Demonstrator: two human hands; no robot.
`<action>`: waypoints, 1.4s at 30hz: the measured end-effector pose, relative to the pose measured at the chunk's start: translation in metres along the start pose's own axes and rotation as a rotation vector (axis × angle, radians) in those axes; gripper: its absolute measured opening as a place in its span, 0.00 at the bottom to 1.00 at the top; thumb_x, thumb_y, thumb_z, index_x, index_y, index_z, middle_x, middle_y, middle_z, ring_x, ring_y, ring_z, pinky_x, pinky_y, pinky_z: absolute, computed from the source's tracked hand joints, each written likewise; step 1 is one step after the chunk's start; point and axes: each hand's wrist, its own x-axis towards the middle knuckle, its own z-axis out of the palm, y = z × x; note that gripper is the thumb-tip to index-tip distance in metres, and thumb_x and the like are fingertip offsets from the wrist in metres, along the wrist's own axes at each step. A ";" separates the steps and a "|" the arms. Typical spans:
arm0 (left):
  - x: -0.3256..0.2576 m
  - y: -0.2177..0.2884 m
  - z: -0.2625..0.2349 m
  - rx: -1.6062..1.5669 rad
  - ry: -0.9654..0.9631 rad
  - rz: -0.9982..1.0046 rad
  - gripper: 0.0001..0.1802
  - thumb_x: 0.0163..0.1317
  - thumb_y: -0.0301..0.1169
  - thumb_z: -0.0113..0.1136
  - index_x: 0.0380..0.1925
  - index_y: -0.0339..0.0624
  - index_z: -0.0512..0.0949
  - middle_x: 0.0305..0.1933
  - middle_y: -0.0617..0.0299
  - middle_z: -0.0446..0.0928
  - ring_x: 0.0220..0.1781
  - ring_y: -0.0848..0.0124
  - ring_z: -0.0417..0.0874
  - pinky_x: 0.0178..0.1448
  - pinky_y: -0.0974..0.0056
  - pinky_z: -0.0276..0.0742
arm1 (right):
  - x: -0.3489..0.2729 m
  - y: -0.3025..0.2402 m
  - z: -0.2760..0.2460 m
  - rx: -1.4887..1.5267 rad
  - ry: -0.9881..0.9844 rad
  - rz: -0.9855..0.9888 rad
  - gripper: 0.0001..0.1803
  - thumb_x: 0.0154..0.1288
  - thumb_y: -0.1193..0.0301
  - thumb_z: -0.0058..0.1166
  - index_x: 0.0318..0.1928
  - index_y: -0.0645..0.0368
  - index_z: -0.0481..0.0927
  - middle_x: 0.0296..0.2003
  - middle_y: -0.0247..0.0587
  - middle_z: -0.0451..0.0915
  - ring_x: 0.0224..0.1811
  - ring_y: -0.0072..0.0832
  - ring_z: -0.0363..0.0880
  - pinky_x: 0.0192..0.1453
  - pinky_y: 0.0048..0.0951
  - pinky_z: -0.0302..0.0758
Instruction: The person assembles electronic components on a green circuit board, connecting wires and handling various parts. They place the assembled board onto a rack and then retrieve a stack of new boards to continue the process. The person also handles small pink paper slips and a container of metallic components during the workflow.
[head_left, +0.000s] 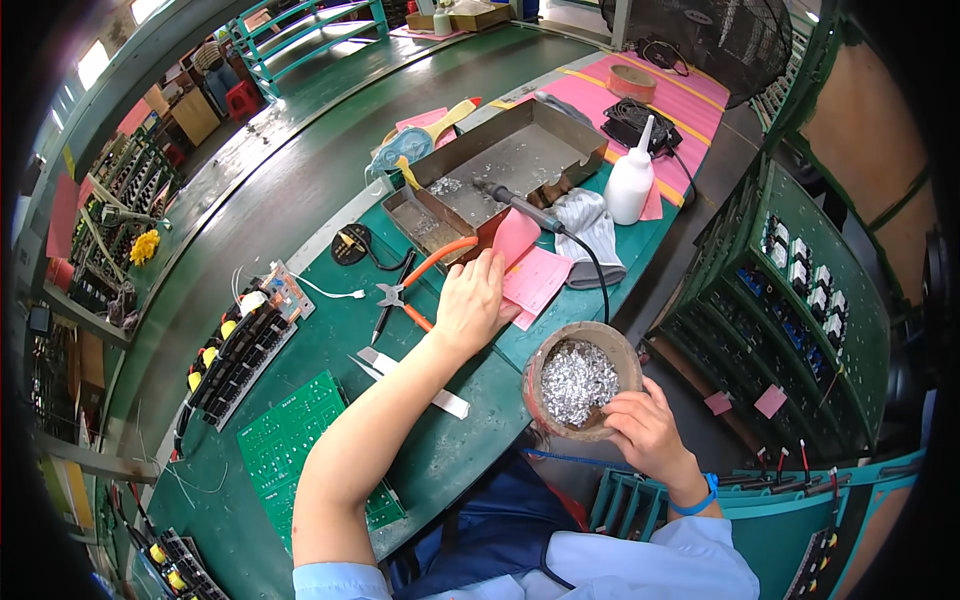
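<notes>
My right hand (648, 432) grips the rim of a round brown tub (534, 395), held at the bench's near edge. Silvery metal scraps (580, 384) fill its bottom. Farther forward, my left hand (474, 302) is closed at the edge of some pink paper (540, 282), one piece of which stands up; the fingertips are partly hidden. Orange-handled cutters (392, 295) lie just left of that hand. Beyond it, a soldering iron (530, 208) leans across a grey metal tray (540, 135) holding scattered scraps. Tweezers (372, 362) and a white strip (450, 404) rest beside my left forearm.
On the bench are a green circuit board (290, 440), a wired module (245, 350), a grey glove (590, 245), a white squeeze bottle (630, 185) and a blue tape dispenser (403, 150). At right stands a green rack (780, 330) with components. A conveyor (300, 150) runs behind.
</notes>
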 end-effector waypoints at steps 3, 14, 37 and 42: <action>0.000 0.001 0.000 0.002 0.000 -0.003 0.41 0.35 0.43 0.67 0.49 0.32 0.64 0.50 0.47 0.67 0.48 0.59 0.70 0.52 0.61 0.63 | 0.001 0.000 -0.001 -0.001 0.000 -0.002 0.14 0.35 0.77 0.60 0.28 0.56 0.73 0.34 0.33 0.74 0.42 0.29 0.72 0.57 0.46 0.58; 0.000 0.001 -0.002 -0.012 -0.008 -0.008 0.41 0.35 0.42 0.67 0.49 0.31 0.64 0.50 0.47 0.67 0.48 0.59 0.70 0.51 0.61 0.64 | 0.000 0.002 0.001 0.003 0.003 -0.003 0.14 0.35 0.76 0.61 0.27 0.56 0.73 0.34 0.33 0.74 0.42 0.30 0.72 0.57 0.46 0.58; -0.004 0.001 0.013 -0.238 -0.086 -0.207 0.34 0.40 0.39 0.63 0.47 0.33 0.65 0.46 0.47 0.68 0.45 0.54 0.72 0.50 0.59 0.66 | 0.002 -0.001 -0.003 -0.006 0.001 -0.010 0.14 0.35 0.76 0.61 0.28 0.56 0.73 0.34 0.32 0.74 0.41 0.29 0.73 0.56 0.47 0.59; -0.006 0.009 0.014 -0.169 0.036 -0.178 0.39 0.37 0.39 0.66 0.48 0.31 0.63 0.48 0.47 0.65 0.47 0.56 0.70 0.48 0.58 0.65 | 0.001 -0.001 -0.001 -0.014 0.006 -0.002 0.13 0.35 0.76 0.61 0.27 0.55 0.73 0.33 0.32 0.75 0.41 0.30 0.73 0.56 0.46 0.59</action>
